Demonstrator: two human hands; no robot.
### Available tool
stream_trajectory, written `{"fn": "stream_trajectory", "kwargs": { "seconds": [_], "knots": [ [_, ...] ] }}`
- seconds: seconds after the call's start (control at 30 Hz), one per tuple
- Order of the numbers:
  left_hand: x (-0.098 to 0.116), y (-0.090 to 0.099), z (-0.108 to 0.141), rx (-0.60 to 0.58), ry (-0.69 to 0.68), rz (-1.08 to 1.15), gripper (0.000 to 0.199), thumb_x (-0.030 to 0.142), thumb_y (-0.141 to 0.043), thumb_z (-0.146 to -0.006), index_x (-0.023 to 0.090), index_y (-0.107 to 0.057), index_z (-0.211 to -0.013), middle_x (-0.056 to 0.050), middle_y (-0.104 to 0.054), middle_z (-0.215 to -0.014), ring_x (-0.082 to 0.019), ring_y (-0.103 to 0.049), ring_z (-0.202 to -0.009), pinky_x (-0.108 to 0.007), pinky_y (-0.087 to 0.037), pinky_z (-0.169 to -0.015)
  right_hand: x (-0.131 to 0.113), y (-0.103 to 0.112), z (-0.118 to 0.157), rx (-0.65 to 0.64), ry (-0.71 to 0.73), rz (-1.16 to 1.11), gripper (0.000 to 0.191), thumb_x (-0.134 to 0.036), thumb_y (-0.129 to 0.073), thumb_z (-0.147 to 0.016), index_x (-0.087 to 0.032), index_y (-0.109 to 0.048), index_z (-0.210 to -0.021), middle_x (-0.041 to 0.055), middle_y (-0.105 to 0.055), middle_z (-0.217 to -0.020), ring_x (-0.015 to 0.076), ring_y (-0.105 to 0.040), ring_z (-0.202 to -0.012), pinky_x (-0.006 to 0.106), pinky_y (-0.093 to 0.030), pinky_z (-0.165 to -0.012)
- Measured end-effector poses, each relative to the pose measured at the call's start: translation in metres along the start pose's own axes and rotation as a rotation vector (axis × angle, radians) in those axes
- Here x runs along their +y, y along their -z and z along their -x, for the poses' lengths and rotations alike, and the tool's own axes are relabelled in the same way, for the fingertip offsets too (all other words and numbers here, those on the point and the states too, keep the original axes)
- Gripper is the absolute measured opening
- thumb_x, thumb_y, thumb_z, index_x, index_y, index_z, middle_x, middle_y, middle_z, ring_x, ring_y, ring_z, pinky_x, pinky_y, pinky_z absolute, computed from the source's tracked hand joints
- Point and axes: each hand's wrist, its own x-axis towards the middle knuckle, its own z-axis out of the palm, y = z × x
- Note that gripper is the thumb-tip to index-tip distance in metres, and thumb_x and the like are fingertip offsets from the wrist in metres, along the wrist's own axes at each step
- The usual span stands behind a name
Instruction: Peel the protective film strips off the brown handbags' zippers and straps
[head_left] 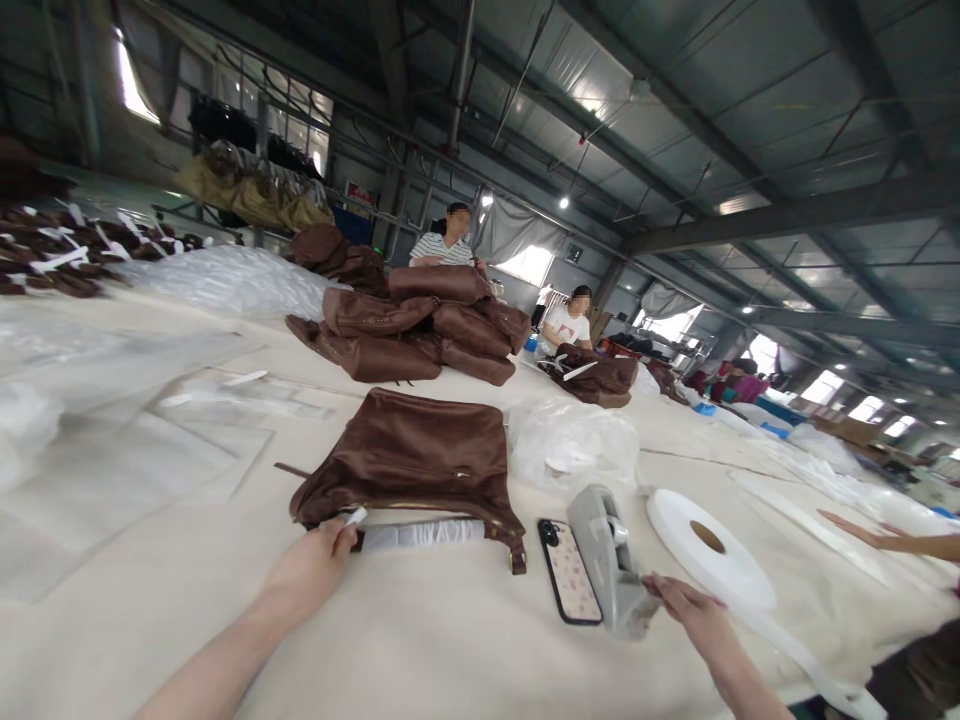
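Observation:
A dark brown leather bag (427,450) lies flat on the table in front of me, its zipped edge facing me. Along that edge runs its strap (424,535), wrapped in white material. My left hand (326,555) is closed around the strap's left end, and a small white piece sticks up by the fingertips. On the right, my right hand (690,605) pinches at the cutting end of a grey tape dispenser (600,550). The tape at the fingertips is too thin to make out clearly. A phone in a patterned case (571,575) lies between the bag and the dispenser.
A white roll of strip (667,515) lies right of the dispenser. Behind the bag are crumpled clear plastic (574,445) and a pile of brown bags (420,330). Plastic sheets (150,490) cover the left. Co-workers stand across the table; another person's hand (862,530) reaches in at right.

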Motion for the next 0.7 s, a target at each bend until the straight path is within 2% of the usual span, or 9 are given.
{"fn": "stream_trajectory", "kwargs": {
  "seconds": [0.13, 0.2, 0.3, 0.37, 0.47, 0.53, 0.6, 0.7],
  "knots": [
    [0.000, 0.001, 0.002, 0.010, 0.003, 0.000, 0.036, 0.028, -0.027, -0.092, 0.014, -0.059, -0.089, -0.013, -0.070, -0.091, -0.024, -0.065, -0.085, -0.031, -0.043, -0.075, -0.001, -0.004, -0.001, -0.153, -0.113, -0.293, 0.036, -0.048, -0.070, -0.059, -0.017, -0.074, -0.077, 0.0105, -0.073, -0.089, 0.0321, -0.062, -0.099, 0.040, -0.049, -0.087],
    [0.001, 0.001, 0.004, 0.009, 0.007, 0.002, 0.035, 0.028, -0.026, -0.092, 0.015, -0.059, -0.089, -0.012, -0.070, -0.090, -0.024, -0.065, -0.084, -0.031, -0.043, -0.075, 0.001, 0.003, -0.001, -0.129, -0.109, -0.323, 0.037, -0.046, -0.074, -0.056, -0.016, -0.074, -0.077, 0.0101, -0.073, -0.091, 0.0324, -0.060, -0.103, 0.040, -0.045, -0.094],
    [0.002, 0.002, 0.004, 0.008, 0.008, -0.011, 0.034, 0.028, -0.027, -0.091, 0.016, -0.058, -0.089, -0.011, -0.069, -0.091, -0.024, -0.065, -0.087, -0.031, -0.043, -0.076, 0.008, 0.015, 0.004, -0.030, -0.097, -0.288, 0.037, -0.049, -0.073, -0.056, -0.018, -0.073, -0.077, 0.0086, -0.072, -0.098, 0.0319, -0.057, -0.109, 0.038, -0.041, -0.098],
    [0.003, 0.002, 0.004, 0.007, 0.007, -0.016, 0.033, 0.027, -0.027, -0.091, 0.015, -0.058, -0.089, -0.011, -0.069, -0.093, -0.025, -0.064, -0.089, -0.031, -0.043, -0.077, 0.016, 0.017, 0.013, -0.032, -0.119, -0.260, 0.037, -0.050, -0.073, -0.057, -0.019, -0.072, -0.077, 0.0084, -0.071, -0.096, 0.0306, -0.059, -0.104, 0.036, -0.044, -0.093],
    [0.003, 0.002, 0.003, 0.010, 0.007, -0.014, 0.033, 0.026, -0.028, -0.091, 0.015, -0.059, -0.091, -0.010, -0.070, -0.095, -0.024, -0.064, -0.091, -0.030, -0.043, -0.079, 0.030, 0.008, 0.027, -0.118, -0.218, -0.301, 0.036, -0.053, -0.070, -0.060, -0.019, -0.070, -0.074, 0.0084, -0.071, -0.080, 0.0259, -0.065, -0.080, 0.034, -0.051, -0.074],
    [0.004, 0.002, 0.003, 0.012, 0.014, -0.032, 0.033, 0.028, -0.028, -0.091, 0.016, -0.059, -0.091, -0.010, -0.070, -0.094, -0.024, -0.064, -0.090, -0.030, -0.044, -0.078, 0.040, 0.000, 0.033, -0.137, -0.263, -0.349, 0.037, -0.055, -0.063, -0.065, -0.021, -0.068, -0.075, 0.0075, -0.070, -0.074, 0.0231, -0.064, -0.068, 0.033, -0.051, -0.064],
    [0.005, 0.003, 0.004, 0.010, 0.019, -0.048, 0.034, 0.028, -0.027, -0.091, 0.016, -0.059, -0.091, -0.010, -0.070, -0.094, -0.024, -0.064, -0.089, -0.029, -0.043, -0.077, 0.049, -0.001, 0.033, -0.136, -0.241, -0.255, 0.032, -0.053, -0.058, -0.070, -0.023, -0.067, -0.072, 0.0071, -0.070, -0.073, 0.0231, -0.064, -0.065, 0.033, -0.050, -0.061],
    [0.006, 0.003, 0.004, 0.001, 0.020, -0.052, 0.033, 0.026, -0.028, -0.092, 0.015, -0.059, -0.090, -0.010, -0.069, -0.092, -0.023, -0.064, -0.088, -0.029, -0.043, -0.076, 0.047, 0.012, 0.027, -0.067, -0.141, 0.234, 0.020, -0.042, -0.055, -0.071, -0.025, -0.066, -0.068, 0.0080, -0.069, -0.066, 0.0270, -0.065, -0.062, 0.035, -0.047, -0.056]
  ]
}}
